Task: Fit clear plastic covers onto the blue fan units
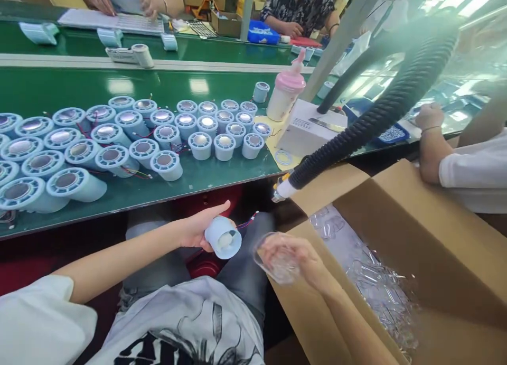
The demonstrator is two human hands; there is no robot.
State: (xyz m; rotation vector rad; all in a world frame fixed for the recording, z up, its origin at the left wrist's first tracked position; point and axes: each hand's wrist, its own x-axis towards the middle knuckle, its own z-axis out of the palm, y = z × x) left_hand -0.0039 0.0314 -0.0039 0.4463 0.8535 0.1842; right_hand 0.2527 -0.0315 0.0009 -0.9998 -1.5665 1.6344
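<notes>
Just past the edge of the green bench (198, 180), my left hand (202, 228) is closed around a light blue cylindrical housing (224, 238). Its open end faces up toward me, and thin coloured wires stick out behind it. To the right, my right hand (299, 254) grips a clear plastic cup-like part (279, 262), slightly blurred. The two parts are apart. Beside my right forearm an open cardboard box (431, 238) holds several clear plastic pieces (380, 286). Rows of similar blue housings (111, 156) stand on the bench.
A black corrugated hose (364, 111) with a metal tip hangs over the box's near-left corner. A white box (309, 127) and a pink-lidded bottle (285, 93) stand on the bench. A person's arm (431, 143) is at the right; two people work across the bench.
</notes>
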